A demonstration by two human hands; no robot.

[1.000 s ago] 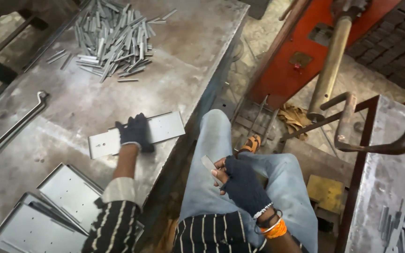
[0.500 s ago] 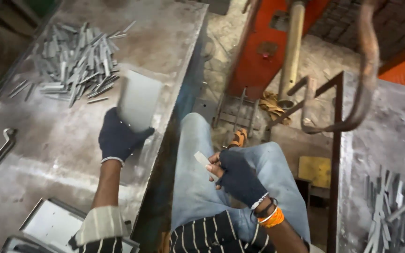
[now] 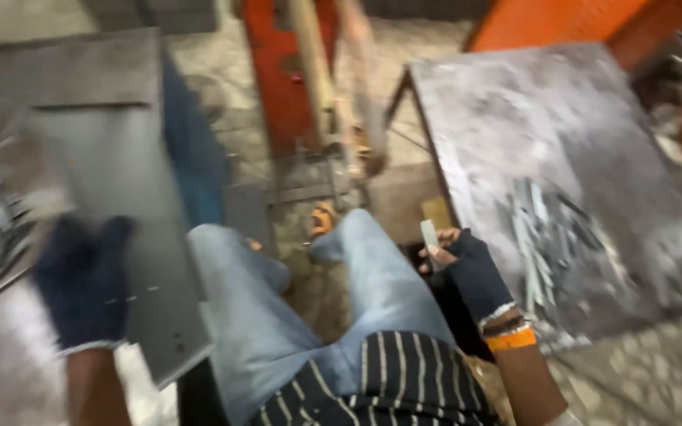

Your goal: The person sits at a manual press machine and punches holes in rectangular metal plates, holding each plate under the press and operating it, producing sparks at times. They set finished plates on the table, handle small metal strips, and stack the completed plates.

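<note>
Head view, hands (image 3: pixel 80 288) gripping grey metal plate (image 3: pixel 124 221)

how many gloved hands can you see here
2. The left hand, blurred, grips a grey metal plate at the left. The right hand holds a small metal strip beside the right knee. No other hands show.

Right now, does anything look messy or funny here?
Yes. The small metal strips on the right table lie in a jumbled heap, pointing every way. The left hand holds a flat metal plate tilted. The picture is blurred.
</note>
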